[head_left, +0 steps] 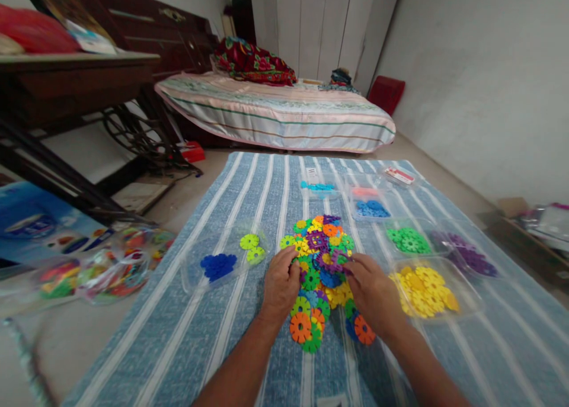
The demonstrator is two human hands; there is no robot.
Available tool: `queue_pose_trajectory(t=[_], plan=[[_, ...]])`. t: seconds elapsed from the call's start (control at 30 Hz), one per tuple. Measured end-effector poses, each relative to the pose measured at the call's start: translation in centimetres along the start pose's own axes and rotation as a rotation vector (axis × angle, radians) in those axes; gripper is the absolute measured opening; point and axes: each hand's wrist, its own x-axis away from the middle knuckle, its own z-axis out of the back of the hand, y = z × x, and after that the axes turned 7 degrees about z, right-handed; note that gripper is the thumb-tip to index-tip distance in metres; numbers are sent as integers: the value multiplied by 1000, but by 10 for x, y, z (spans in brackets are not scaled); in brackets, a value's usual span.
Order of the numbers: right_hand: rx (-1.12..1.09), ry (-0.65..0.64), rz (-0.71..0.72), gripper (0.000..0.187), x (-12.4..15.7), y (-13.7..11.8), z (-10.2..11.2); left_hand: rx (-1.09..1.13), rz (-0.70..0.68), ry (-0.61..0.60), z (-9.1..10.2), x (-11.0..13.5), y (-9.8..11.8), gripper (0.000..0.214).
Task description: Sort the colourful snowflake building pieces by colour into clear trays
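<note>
A multicoloured figure built from interlocking plastic snowflake discs [312, 279] lies on the striped cloth between my hands. My left hand [281, 279] is closed at its left side, fingers curled against the green and yellow discs. From the right, my right hand [371, 291] has its thumb and fingers pinched at the edge of the figure, by a purple disc [329, 261]; the fingertips partly hide what they grip. Orange discs [301, 327] show at the lower end of the figure, nearest me.
Clear trays hold dark blue discs [219, 267], lime discs [252, 249], yellow discs [424, 289], green discs [408, 240], purple discs [472, 255] and blue discs [372, 208]. Bagged toys [113, 271] lie on the floor at left. A bed [284, 114] stands beyond the table.
</note>
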Motion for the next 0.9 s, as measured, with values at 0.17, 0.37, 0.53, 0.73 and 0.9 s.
queue_pose_trajectory(t=[0.17,0.37,0.53,0.73,0.9], plan=[[146,191,-114,24,15,51,45,16,7,1,-1,0,0,26],[629,227,-582,26,32,155,117,17,-2,8,-1,0,0,25],[676,147,-642,34,41,157,126,3,-17,5,-1,-1,1,26],[104,139,-116,29,52,48,75,-6,-5,-15,-1,-1,1,26],[47,-280,-3,18,63,-7,38,-5,-6,-12,-1,-1,1,27]])
